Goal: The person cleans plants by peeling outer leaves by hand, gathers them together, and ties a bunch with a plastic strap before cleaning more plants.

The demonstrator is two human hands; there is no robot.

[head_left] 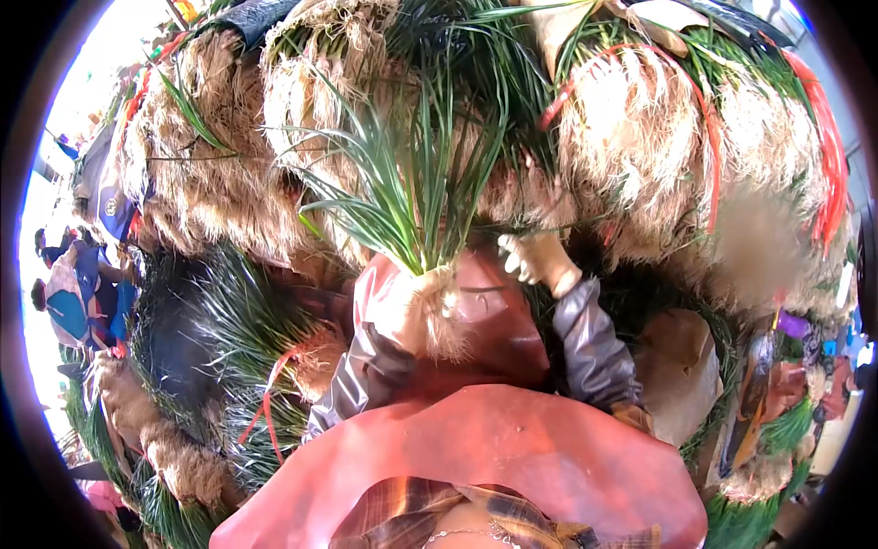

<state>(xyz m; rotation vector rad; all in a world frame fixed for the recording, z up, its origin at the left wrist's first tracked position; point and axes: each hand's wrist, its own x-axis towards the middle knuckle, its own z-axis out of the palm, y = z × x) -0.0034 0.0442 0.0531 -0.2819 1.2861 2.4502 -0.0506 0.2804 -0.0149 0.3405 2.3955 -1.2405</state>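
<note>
In the middle of the head view, my gloved left hand [400, 309] is wrapped round the lower part of a bunch of green onions [422, 197]. The bunch stands upright, its long green leaves fanning upward and its pale stringy roots [448, 337] hanging below the hand, in front of a red apron [498, 320]. To the right of the bunch, my gloved right hand [541, 260] is raised, fingers partly bent and apart, with nothing visible in them. A thin green leaf passes close above it.
Large heaps of rooted onions [631, 137] stand across the far side, some tied with red strips [828, 151]. A tied bundle [315, 359] lies at my left. A brown sheet [681, 375] is at my right. Several people [87, 293] are at the far left.
</note>
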